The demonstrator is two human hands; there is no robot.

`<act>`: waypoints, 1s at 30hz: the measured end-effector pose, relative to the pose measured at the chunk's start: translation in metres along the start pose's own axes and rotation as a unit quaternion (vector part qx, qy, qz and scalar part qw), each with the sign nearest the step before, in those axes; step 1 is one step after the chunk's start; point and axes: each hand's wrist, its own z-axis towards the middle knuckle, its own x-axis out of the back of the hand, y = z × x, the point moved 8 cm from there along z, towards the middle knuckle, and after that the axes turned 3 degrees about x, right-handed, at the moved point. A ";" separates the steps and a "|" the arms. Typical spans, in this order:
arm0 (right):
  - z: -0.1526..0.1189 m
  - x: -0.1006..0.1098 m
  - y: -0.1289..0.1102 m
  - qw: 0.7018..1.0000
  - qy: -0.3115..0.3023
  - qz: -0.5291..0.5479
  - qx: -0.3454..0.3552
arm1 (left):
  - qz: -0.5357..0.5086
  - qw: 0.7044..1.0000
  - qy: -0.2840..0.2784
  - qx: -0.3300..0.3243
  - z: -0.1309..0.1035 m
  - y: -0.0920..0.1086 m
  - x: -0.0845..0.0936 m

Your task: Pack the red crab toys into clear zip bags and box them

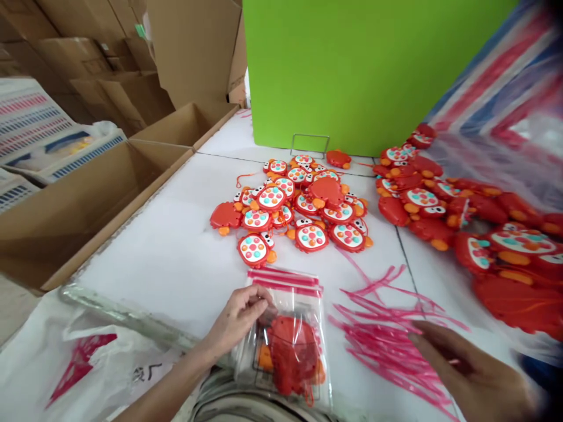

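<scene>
Before me lies a clear zip bag [323, 351] with pink strips along its top and a red crab-like toy [294, 351] inside. My left hand [244, 313] pinches the bag's upper left part, thumb against fingers. My right hand [466, 369] is over the right end of a pile of thin pink strips [382, 340]; its thumb and forefinger are close together, and whether a strip is between them is too small to tell. Beyond the bag, several red toys with white faces and coloured buttons [311, 237] lie heaped on the white table [176, 234].
More red toys [523, 240] are piled at the right, by a striped plastic sack [492, 76]. A green board [352, 70] and a wire stand [310, 136] are at the back. Open cardboard boxes [88, 199] line the left edge; a white plastic bag [118, 363] lies front left.
</scene>
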 end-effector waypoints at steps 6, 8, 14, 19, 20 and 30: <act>-0.005 -0.085 -0.080 0.968 -0.202 0.150 0.017 | -0.039 0.999 -0.015 0.005 -0.001 0.003 -0.004; -0.003 -0.106 -0.095 0.951 -0.255 0.172 0.029 | -0.045 0.999 -0.026 0.001 -0.001 0.003 -0.005; -0.001 -0.114 -0.103 0.926 -0.265 0.263 0.056 | -0.056 0.998 -0.021 0.014 -0.001 0.000 0.000; -0.009 -0.099 -0.101 0.933 -0.242 0.264 0.041 | -0.077 0.997 0.013 0.018 -0.005 0.001 0.008; -0.011 -0.098 -0.102 0.932 -0.251 0.257 0.035 | -0.091 0.996 0.018 0.019 -0.005 0.001 0.009; 0.016 -0.079 -0.131 0.935 -0.252 0.141 0.207 | -0.016 0.997 0.064 0.028 -0.029 0.023 0.040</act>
